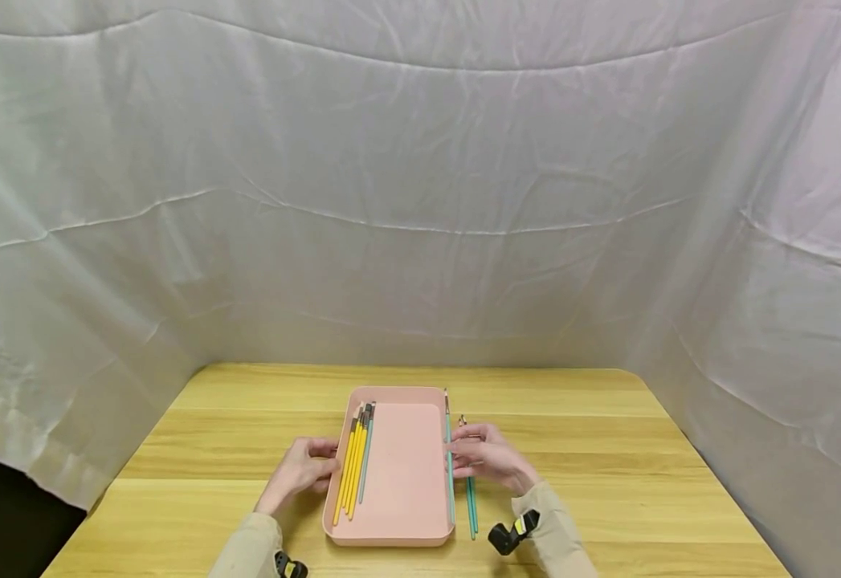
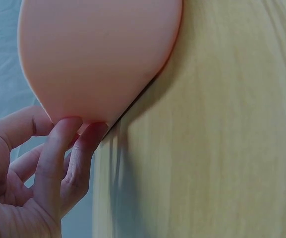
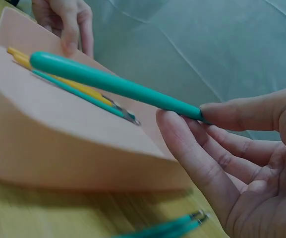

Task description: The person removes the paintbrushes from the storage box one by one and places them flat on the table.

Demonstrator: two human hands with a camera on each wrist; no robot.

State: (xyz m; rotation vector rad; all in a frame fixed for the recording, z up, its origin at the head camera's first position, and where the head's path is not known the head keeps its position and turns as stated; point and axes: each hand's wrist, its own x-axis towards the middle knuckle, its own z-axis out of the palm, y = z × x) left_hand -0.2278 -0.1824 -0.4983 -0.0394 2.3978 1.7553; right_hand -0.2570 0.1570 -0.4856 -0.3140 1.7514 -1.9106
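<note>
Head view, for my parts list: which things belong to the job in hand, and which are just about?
Job:
left hand, holding tray
right hand, pinching teal brush
brushes in tray
two brushes beside tray

Just about:
table
grey sheet
wrist cameras

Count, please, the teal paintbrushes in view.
4: one teal paintbrush in the right hand, one in the pink tray, two on the table beside it; the hand may hide others.

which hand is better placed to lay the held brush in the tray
Probably the right hand: it already pinches the brush by its handle, right at the edge of the tray. The left hand is busy holding the tray's left side.
</note>
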